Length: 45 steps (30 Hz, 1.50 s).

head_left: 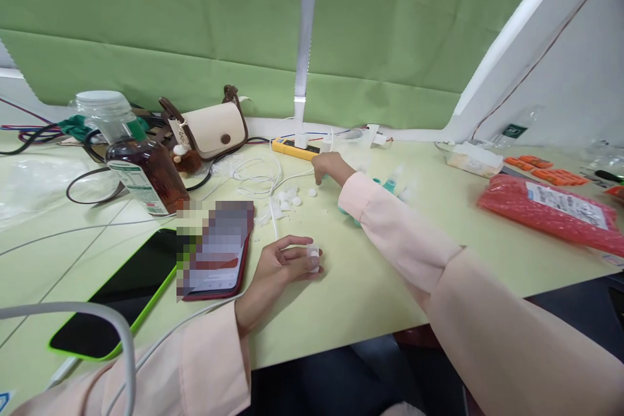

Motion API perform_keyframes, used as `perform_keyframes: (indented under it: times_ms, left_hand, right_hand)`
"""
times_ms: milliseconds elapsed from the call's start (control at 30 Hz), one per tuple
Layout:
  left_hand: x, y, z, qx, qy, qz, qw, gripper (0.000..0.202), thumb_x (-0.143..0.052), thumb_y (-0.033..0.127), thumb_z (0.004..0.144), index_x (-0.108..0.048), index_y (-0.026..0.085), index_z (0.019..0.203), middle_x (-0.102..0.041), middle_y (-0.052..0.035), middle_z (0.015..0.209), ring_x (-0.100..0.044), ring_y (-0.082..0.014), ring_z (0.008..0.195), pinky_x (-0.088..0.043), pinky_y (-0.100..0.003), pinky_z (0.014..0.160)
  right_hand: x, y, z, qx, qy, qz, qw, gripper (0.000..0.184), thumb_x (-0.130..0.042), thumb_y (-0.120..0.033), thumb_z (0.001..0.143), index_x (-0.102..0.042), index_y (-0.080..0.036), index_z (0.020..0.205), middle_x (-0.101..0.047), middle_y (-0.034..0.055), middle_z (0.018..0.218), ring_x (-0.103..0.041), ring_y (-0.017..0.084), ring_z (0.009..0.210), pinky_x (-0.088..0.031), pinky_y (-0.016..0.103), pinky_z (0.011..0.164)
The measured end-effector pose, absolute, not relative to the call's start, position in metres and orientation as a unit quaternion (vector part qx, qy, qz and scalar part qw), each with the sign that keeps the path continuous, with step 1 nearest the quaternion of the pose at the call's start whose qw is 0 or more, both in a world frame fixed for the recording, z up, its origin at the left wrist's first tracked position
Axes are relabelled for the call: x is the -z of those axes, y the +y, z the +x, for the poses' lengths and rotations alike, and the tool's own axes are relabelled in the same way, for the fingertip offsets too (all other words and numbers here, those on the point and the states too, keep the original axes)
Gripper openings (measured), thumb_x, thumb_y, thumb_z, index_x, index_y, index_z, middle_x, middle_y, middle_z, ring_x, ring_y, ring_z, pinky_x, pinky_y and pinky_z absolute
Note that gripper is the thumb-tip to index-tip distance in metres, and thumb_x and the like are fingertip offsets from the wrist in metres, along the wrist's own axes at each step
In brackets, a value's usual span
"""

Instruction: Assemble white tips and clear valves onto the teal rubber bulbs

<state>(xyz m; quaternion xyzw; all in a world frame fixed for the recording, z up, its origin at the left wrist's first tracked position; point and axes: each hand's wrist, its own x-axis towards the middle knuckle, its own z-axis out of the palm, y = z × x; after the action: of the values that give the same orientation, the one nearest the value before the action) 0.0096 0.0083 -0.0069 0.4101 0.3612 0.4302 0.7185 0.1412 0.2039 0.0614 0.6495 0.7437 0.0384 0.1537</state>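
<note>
My left hand [287, 261] rests near the table's front edge, its fingers and thumb closed around a small clear-and-white plastic container [313, 259]. Farther out, my right hand [332, 168] reaches across with its fingers bent down and drawn together; whatever is between them is hidden. Just below those fingers lies a small white round piece [312, 192]. A loose cluster of white and clear plastic pieces [286, 200] is spread to its left. Green-and-clear small bottles [389, 184] stand partly hidden behind my right forearm.
At left are a black phone in a green case [117, 292], a lit phone [219, 253], a brown bottle [146, 175], and a cream bag [214, 130]. A yellow power strip [295, 149] and white cables lie behind. A red bubble-wrap package [546, 208] sits at right.
</note>
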Motion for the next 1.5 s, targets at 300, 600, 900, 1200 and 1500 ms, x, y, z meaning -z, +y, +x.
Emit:
perform_keyframes:
  times_ms: [300,600,900,1200,1500]
  left_hand:
    - [0.006,0.009,0.009,-0.434,0.382,0.425,0.697,0.041,-0.071,0.019,0.059,-0.056,0.013,0.097,-0.063,-0.0026,0.073,-0.061,-0.016,0.072,-0.047,-0.029,0.073]
    - [0.002,0.008,0.008,-0.458,0.414,0.477,0.625,0.027,-0.063,0.022,0.068,-0.054,0.015,0.093,-0.064,-0.0048,0.08,-0.057,-0.0164,0.08,-0.045,-0.022,0.062]
    - [0.0,0.008,0.006,-0.486,0.401,0.408,0.661,0.045,-0.068,0.021,0.064,-0.049,0.016,0.104,-0.066,-0.0031,0.077,-0.061,-0.0172,0.078,-0.047,-0.031,0.078]
    - [0.006,0.011,0.009,-0.473,0.382,0.398,0.687,0.022,-0.063,0.03,0.069,-0.053,0.014,0.08,-0.067,-0.0045,0.068,-0.065,-0.0178,0.064,-0.051,-0.028,0.067]
    - [0.01,0.007,0.014,-0.451,0.469,0.481,0.588,0.033,-0.044,0.047,0.078,-0.035,0.019,0.061,-0.049,0.007,0.039,-0.043,-0.0076,0.026,-0.028,-0.016,0.028]
  right_hand:
    - [-0.062,0.192,0.133,-0.089,0.731,0.656,0.167,0.028,-0.047,-0.027,0.083,-0.048,-0.013,0.107,-0.052,0.0072,0.106,-0.053,0.017,0.09,-0.046,0.037,0.075]
    - [-0.12,0.092,0.131,-0.096,0.871,0.482,0.007,0.032,-0.042,-0.015,0.081,-0.044,-0.02,0.113,-0.054,0.0079,0.098,-0.051,0.022,0.089,-0.04,0.032,0.07]
    - [-0.082,0.027,0.182,0.309,0.838,0.352,-0.281,0.03,-0.057,-0.02,0.068,-0.033,-0.022,0.086,-0.041,0.0005,0.088,-0.046,0.009,0.07,-0.043,0.017,0.048]
    - [0.005,0.023,0.196,0.467,0.683,0.351,-0.439,0.044,-0.064,-0.025,0.065,-0.029,-0.026,0.091,-0.043,-0.002,0.078,-0.049,0.011,0.067,-0.048,0.025,0.056]
    - [0.012,0.007,0.187,0.36,0.778,0.386,-0.341,0.037,-0.06,-0.026,0.066,-0.031,-0.023,0.088,-0.049,-0.0001,0.075,-0.052,0.012,0.061,-0.043,0.023,0.05]
